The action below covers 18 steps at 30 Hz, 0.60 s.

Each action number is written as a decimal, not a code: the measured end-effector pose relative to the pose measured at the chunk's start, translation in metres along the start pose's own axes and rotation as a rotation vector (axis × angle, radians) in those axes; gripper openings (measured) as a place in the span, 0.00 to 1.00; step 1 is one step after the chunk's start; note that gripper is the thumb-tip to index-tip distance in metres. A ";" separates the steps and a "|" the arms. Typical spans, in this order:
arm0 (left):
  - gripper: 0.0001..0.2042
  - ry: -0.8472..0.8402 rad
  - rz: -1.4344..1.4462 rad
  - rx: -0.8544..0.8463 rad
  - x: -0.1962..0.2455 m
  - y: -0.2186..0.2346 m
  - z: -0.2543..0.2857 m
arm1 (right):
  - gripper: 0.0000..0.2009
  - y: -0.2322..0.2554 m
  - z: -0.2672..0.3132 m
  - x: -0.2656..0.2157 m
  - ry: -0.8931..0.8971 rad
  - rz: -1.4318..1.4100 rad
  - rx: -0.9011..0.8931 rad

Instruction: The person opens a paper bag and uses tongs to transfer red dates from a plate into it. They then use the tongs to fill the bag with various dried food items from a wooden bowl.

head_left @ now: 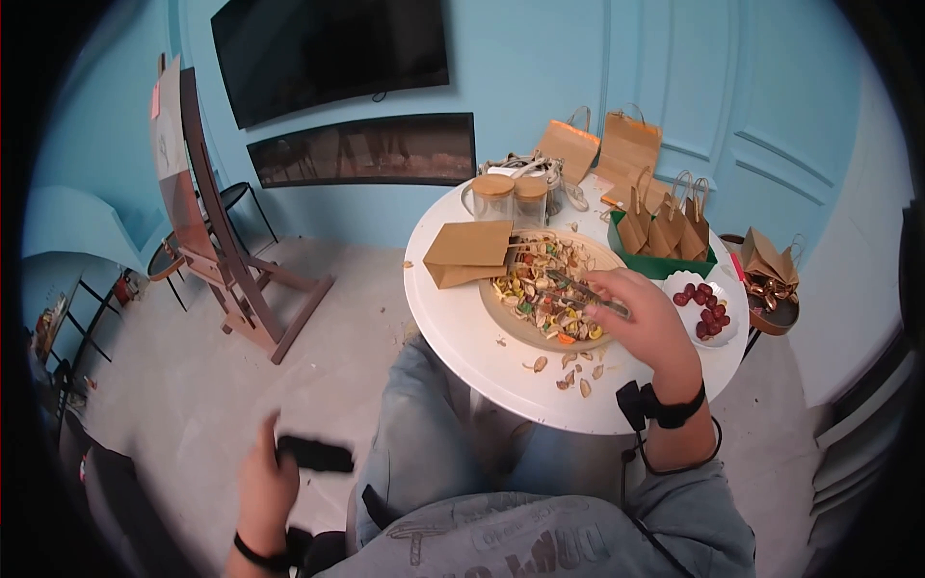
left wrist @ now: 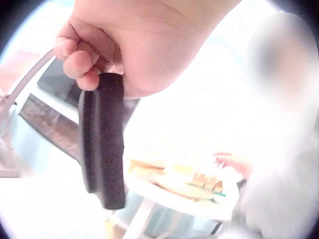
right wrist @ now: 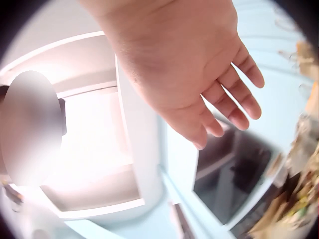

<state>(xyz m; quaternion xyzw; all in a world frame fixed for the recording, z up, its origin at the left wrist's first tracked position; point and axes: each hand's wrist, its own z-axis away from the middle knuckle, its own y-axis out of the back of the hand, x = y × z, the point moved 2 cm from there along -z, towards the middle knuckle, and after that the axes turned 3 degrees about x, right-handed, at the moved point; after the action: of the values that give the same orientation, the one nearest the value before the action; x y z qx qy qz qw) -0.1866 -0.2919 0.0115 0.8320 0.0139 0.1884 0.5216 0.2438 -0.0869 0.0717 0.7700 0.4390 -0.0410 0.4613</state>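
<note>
My left hand (head_left: 268,482), low at the left and away from the table, grips a black oblong object (left wrist: 107,144). In the left wrist view its fingers curl at the object's top end, and the object hangs down in two long layers; its kind does not show. My right hand (head_left: 631,313) is over the right side of a round plate (head_left: 496,313) heaped with dried potpourri (head_left: 540,289). A pair of tongs (head_left: 568,284) lies across the potpourri, partly behind that hand. In the right wrist view the right hand's fingers (right wrist: 239,94) are straight and spread.
On the white round table (head_left: 434,328) stand a flat kraft paper bag (head_left: 467,252), lidded glass jars (head_left: 493,200), a green box (head_left: 665,265) of small paper bags and a white dish (head_left: 708,339) of red fruit. Loose petals (head_left: 568,376) lie near its front edge. An easel (head_left: 217,212) stands left.
</note>
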 end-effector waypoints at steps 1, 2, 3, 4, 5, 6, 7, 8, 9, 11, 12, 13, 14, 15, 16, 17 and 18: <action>0.29 -0.007 0.256 0.048 0.021 0.007 -0.022 | 0.23 0.004 0.001 -0.030 0.135 -0.096 -0.053; 0.29 -0.019 0.581 0.057 0.040 0.005 -0.041 | 0.26 0.005 0.004 -0.059 0.266 -0.194 -0.108; 0.28 0.051 0.804 -0.034 0.070 0.014 -0.051 | 0.27 0.005 0.007 -0.085 0.415 -0.193 -0.113; 0.27 0.050 0.986 -0.116 0.102 0.024 -0.060 | 0.29 0.005 0.010 -0.107 0.562 -0.188 -0.118; 0.26 -0.030 1.003 -0.147 0.128 0.033 -0.066 | 0.29 0.004 0.012 -0.123 0.628 -0.204 -0.153; 0.27 -0.094 1.072 -0.190 0.148 0.038 -0.072 | 0.29 0.006 0.014 -0.136 0.694 -0.218 -0.187; 0.27 -0.190 1.105 -0.143 0.167 0.044 -0.078 | 0.29 0.009 0.015 -0.145 0.675 -0.201 -0.194; 0.27 -0.234 1.197 -0.167 0.178 0.047 -0.082 | 0.27 0.014 0.015 -0.153 0.691 -0.121 -0.133; 0.28 -0.249 1.228 -0.215 0.190 0.057 -0.084 | 0.26 0.019 0.015 -0.156 0.707 -0.038 -0.070; 0.26 -0.285 1.208 -0.256 0.205 0.076 -0.085 | 0.23 0.025 0.014 -0.151 0.774 0.102 0.133; 0.26 -0.310 1.157 -0.247 0.211 0.080 -0.086 | 0.22 0.029 0.011 -0.148 0.828 0.132 0.264; 0.25 -0.388 1.274 -0.066 0.226 0.083 -0.085 | 0.20 0.032 0.005 -0.149 0.875 0.137 0.412; 0.25 -0.468 1.398 0.102 0.241 0.082 -0.083 | 0.22 0.066 0.018 -0.164 0.565 0.545 0.450; 0.23 -0.567 1.531 -0.001 0.243 0.088 -0.083 | 0.22 0.068 0.021 -0.159 0.547 0.560 0.447; 0.22 -0.666 1.660 -0.104 0.243 0.093 -0.084 | 0.21 0.068 0.024 -0.156 0.522 0.568 0.437; 0.22 -0.676 1.667 -0.121 0.245 0.086 -0.092 | 0.21 0.070 0.025 -0.156 0.499 0.576 0.433; 0.22 -0.695 1.661 -0.132 0.247 0.084 -0.094 | 0.20 0.072 0.025 -0.154 0.484 0.586 0.435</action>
<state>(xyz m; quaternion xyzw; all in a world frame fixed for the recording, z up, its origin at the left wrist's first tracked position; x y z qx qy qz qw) -0.0027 -0.1949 0.1953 0.5525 -0.7608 0.2426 0.2390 0.2096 -0.2174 0.1785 0.9286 0.2785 0.1819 0.1645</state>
